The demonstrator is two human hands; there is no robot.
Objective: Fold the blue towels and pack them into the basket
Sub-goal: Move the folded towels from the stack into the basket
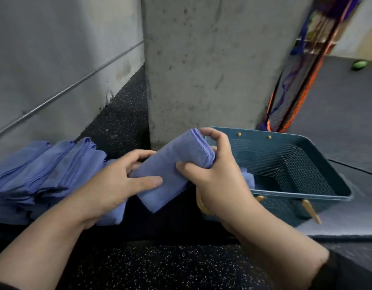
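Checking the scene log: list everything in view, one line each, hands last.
folded towel: one, blue, held above the floor between the pile and the basket
towel pile: one heap, count unclear, blue, on the floor at left
basket: one, teal mesh with gold fittings, on the floor at right
towel in basket: at least one, blue, at the basket's left end
concrete pillar: one, grey, behind the basket
green object: one, far right on the floor, too blurred to identify
left hand: fingers holding the folded towel
right hand: gripping the folded towel's far end
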